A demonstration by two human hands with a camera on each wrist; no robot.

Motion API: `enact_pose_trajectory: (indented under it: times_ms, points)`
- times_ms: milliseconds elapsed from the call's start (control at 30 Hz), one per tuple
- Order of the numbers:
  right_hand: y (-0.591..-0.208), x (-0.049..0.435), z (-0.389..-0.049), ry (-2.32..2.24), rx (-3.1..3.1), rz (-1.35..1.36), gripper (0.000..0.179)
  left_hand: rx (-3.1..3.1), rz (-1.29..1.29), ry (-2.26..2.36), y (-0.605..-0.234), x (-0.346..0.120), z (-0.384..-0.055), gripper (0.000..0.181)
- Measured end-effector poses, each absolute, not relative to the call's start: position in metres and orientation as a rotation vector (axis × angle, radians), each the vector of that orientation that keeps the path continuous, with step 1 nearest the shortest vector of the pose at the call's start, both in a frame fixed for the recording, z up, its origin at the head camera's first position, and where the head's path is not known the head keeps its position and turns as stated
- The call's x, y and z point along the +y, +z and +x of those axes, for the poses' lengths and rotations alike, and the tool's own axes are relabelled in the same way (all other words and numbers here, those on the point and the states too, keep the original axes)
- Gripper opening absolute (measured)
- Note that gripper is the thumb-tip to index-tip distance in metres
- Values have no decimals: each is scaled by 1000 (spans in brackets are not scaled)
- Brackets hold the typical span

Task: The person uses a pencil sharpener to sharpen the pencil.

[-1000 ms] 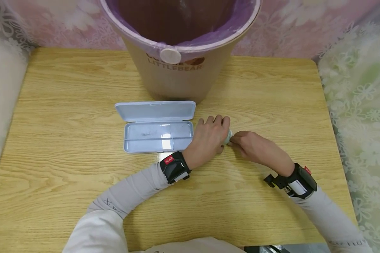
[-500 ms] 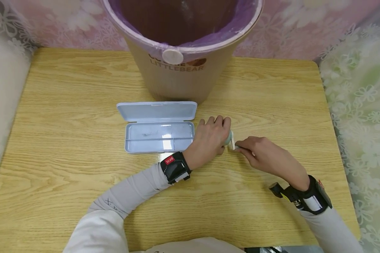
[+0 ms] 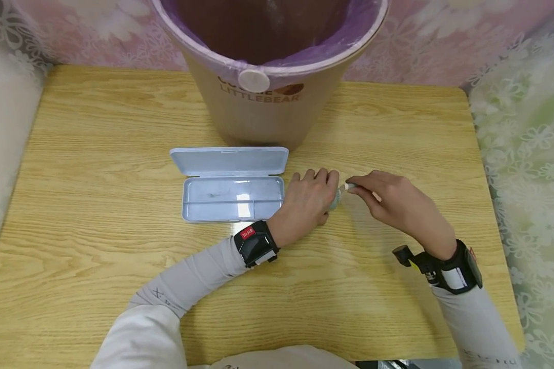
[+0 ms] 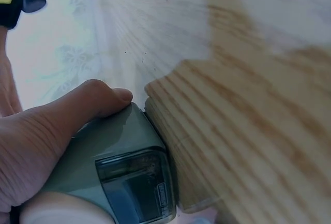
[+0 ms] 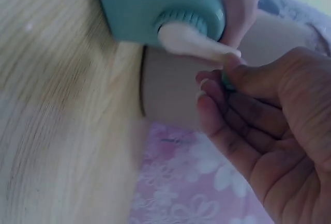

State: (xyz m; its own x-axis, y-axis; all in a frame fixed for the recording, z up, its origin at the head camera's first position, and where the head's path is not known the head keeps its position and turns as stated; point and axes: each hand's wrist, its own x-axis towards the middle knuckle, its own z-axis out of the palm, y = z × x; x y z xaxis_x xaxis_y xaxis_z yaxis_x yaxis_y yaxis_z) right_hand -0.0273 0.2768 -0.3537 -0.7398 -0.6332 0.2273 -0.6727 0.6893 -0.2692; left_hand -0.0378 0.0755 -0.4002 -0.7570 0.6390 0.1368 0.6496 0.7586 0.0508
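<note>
In the head view, my left hand (image 3: 304,200) grips a green crank pencil sharpener (image 5: 132,17) from above, hiding most of it. The left wrist view shows the thumb along the top of the body and a clear shavings drawer (image 4: 137,188) at one end. A white crank (image 5: 189,42) sticks out from the sharpener's ribbed collar, slightly blurred. My right hand (image 3: 390,197) pinches the crank's small green knob (image 5: 227,81) between thumb and forefinger, its other fingers loosely bent. Any pencil in the sharpener is hidden.
A pale blue pencil case (image 3: 217,192) lies with its lid up, left of my left hand. Behind it stands a tall beige bin (image 3: 258,120) with a purple liner. Both are on a wooden table (image 3: 97,205), with floral cloth along the back and right.
My right hand has turned the crank, its knob going toward me and then up and away again. My left hand has stayed in place on the sharpener.
</note>
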Motion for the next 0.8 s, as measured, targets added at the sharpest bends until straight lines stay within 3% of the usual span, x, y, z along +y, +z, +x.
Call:
enact_pose_trajectory:
  times_ms: [67,333,500,800]
  points:
    - [-357,278,-38,565,-2798,1049,22,-2845,-1047,-151,-400,75,-38,52]
    - [-374,284,-66,681,-2834,1080,22,-2880,-1058,-133,-399,76,-39,55]
    - [-386,284,-69,695,-2950,1056,21,-2893,-1079,-149,-397,74,-39,61]
    - [-406,285,-52,805,-3083,1041,13,-2838,-1061,-139,-400,75,-38,54]
